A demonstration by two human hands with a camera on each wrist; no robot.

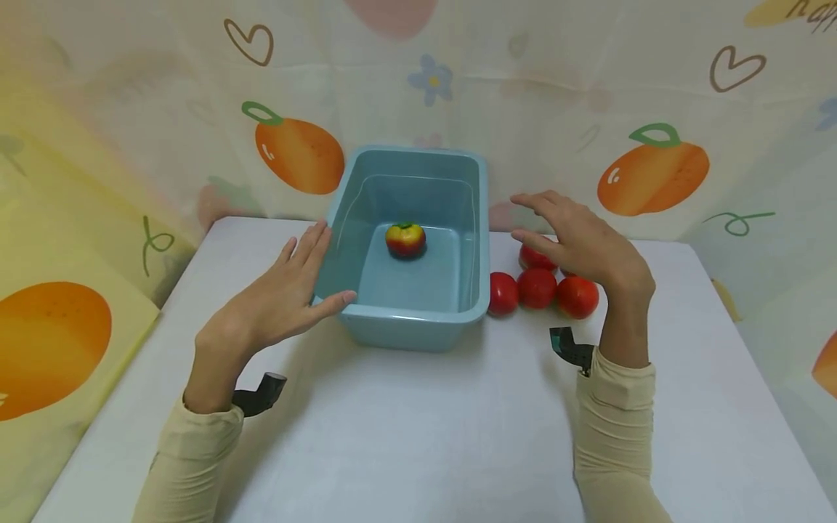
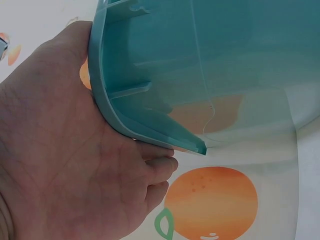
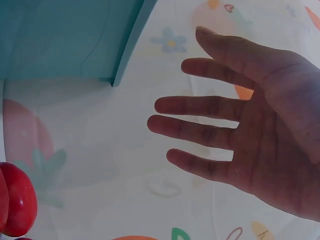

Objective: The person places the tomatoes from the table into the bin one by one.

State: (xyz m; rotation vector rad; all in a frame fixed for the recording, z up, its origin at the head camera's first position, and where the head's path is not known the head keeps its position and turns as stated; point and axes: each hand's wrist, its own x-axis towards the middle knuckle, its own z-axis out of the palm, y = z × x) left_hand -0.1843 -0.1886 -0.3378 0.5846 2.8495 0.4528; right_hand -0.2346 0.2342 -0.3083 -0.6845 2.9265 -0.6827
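Head view: left hand (image 1: 268, 301), extended, touches rectangular blue plastic basin (image 1: 408, 334); right hand (image 1: 582, 240), spread, partly hides round red fruits (image 1: 538, 290).

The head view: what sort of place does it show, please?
Probably a small staged workspace, perhaps indoors: a white tabletop in front of a fruit-printed sheet, with a blue bin beside several red fruits, real or toy.

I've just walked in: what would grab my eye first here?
Probably the pale-blue, rectangular plastic tub on the white table, with one round, red-and-yellow fruit on its floor. To its right, glossy round red fruits cluster, partly hidden by the person's bare right hand. The bare left hand touches the tub's left side.
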